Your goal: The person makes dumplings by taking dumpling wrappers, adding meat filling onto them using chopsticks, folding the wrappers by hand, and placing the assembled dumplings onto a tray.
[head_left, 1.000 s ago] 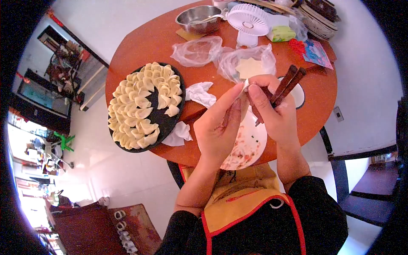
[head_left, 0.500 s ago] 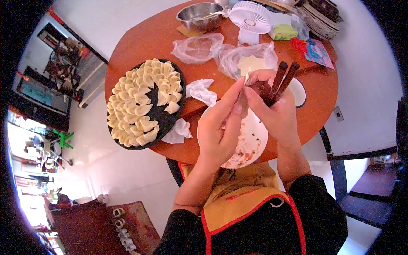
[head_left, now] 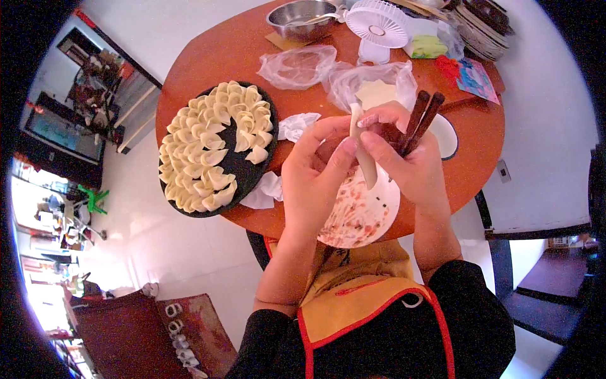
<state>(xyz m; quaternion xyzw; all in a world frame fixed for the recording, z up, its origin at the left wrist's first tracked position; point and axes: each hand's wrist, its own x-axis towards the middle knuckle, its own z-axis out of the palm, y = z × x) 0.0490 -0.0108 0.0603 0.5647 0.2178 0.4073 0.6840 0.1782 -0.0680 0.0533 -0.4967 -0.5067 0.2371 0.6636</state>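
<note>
Between both hands is a folded dough wrapper, held upright over a white plate smeared with reddish filling. My left hand is closed on the wrapper's left side, thumb and fingers pinching it. My right hand pinches its other side and also keeps a pair of dark chopsticks tucked in the palm, their thick ends pointing up. To the left, a round black tray carries several shaped dumplings. Pale wrappers lie in a clear plastic bag beyond my hands.
Crumpled tissues lie beside the tray. At the table's back are a metal bowl, a white fan, a tissue pack and a colourful card. A white dish sits behind my right hand.
My left hand has shifted slightly left and its fingers have spread along the wrapper. The folded wrapper now shows as a long strip between my hands; before, it was mostly hidden.
</note>
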